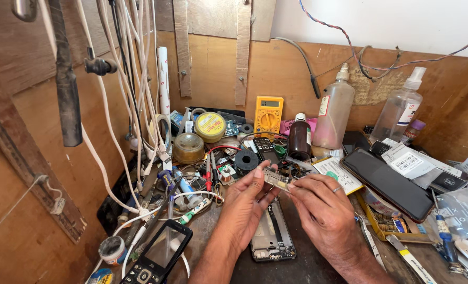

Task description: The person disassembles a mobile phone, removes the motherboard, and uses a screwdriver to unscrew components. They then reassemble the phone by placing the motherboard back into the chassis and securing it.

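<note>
From the head camera, both hands meet over the middle of a crowded wooden bench. The left hand (247,202) and the right hand (321,208) each pinch one end of a small flat component (276,179), thumb and forefinger closed on it, so it hangs level between them just above the bench. Held up this way, it is clear of the clutter and faces the wearer. It looks like a thin metal or circuit piece, though it is too small here to tell which.

Directly beneath the hands lies an opened phone body (272,236), flat and lengthwise, placed where the hands can reach straight down to it.

One dark keypad phone (157,255) lies at the lower left, screen up. One large black phone (386,184) rests face up on papers to the right, out of the working spot. One yellow multimeter (269,115) leans upright against the back board, its dial readable from the seat.

Bottles stand along the back, away from the hands: two clear plastic ones, a squeeze bottle (334,113) and a pump bottle (401,108), plus one small brown bottle (300,138). Two round tins (209,126) sit near the hanging white cables (139,100).
</note>
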